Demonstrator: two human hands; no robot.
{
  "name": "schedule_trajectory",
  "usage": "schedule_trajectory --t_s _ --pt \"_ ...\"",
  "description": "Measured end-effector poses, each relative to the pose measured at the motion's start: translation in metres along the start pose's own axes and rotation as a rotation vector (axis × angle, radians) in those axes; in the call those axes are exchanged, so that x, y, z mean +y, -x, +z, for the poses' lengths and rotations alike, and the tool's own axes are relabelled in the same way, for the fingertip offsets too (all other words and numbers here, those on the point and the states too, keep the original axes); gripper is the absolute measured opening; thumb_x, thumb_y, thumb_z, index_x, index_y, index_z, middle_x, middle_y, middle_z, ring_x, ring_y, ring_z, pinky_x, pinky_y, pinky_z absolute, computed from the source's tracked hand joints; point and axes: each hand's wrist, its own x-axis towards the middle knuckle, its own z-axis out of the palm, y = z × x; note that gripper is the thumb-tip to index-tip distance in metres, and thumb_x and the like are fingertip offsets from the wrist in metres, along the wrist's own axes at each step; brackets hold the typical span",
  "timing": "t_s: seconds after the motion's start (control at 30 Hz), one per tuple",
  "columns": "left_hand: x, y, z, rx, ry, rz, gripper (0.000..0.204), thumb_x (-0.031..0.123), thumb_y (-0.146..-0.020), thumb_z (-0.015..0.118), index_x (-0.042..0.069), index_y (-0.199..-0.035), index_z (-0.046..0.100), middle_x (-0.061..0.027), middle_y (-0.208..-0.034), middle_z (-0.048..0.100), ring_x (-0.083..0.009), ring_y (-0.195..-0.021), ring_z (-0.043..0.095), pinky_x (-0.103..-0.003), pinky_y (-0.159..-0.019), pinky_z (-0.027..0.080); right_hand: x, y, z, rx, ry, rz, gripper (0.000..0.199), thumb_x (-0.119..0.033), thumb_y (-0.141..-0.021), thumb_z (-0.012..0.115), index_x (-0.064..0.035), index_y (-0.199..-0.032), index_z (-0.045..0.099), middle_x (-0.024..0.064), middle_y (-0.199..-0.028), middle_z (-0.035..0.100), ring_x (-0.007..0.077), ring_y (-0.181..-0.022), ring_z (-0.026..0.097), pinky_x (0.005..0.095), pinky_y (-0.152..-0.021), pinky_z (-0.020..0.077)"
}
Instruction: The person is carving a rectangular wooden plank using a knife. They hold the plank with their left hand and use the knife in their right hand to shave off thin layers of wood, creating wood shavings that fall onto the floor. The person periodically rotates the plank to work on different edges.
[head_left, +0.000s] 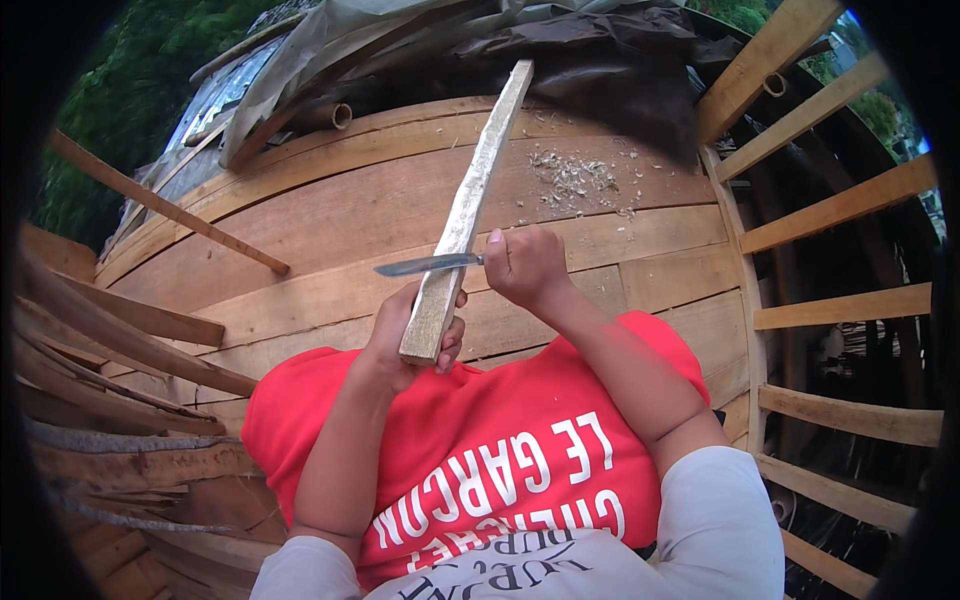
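Observation:
A long, squared wooden stick (472, 205) slants away from me, its near end over my lap and its far end toward the dark sheeting. My left hand (396, 343) is closed around the stick near its close end, fingers wrapped from beneath. In my right hand (524, 264) is a knife, gripped in a fist that hides its handle. The knife's blade (425, 264) points left and lies across the stick just beyond my left hand. Pale, uneven faces show along the stick past the blade.
Wood shavings (575, 180) lie scattered on the plank floor (330, 215). Dark plastic sheeting (600, 80) hangs at the far side. Slatted wooden railing (840, 310) runs along the right. Boards and poles (140, 330) crowd the left. Red cloth (480, 430) covers my lap.

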Motion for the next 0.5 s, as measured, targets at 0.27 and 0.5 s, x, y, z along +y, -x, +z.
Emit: schedule_trajectory --t_s 0.27,0.5 --pt "0.008 0.0 -0.017 -0.124 0.095 -0.015 0.034 0.038 -0.099 0.035 0.008 -0.1 0.052 -0.0048 -0.056 0.048 -0.0166 -0.043 0.051 -0.028 -0.04 0.037 -0.042 0.01 0.006 0.007 -0.069 0.006 0.049 -0.025 -0.092 0.043 -0.0056 -0.049 0.058 0.0197 -0.049 0.054 0.0392 -0.045 0.057 0.049 -0.049 0.0494" --pt "0.006 -0.006 -0.012 -0.165 0.126 -0.028 0.034 0.036 -0.1 0.035 0.006 -0.1 0.052 -0.006 -0.055 0.047 -0.0185 -0.04 0.049 -0.029 -0.039 0.036 -0.003 -0.004 0.017 0.21 -0.005 0.2 0.047 -0.024 -0.091 0.044 -0.0047 -0.049 0.057 0.0199 -0.048 0.053 0.0379 -0.044 0.057 0.0492 -0.047 0.0481"
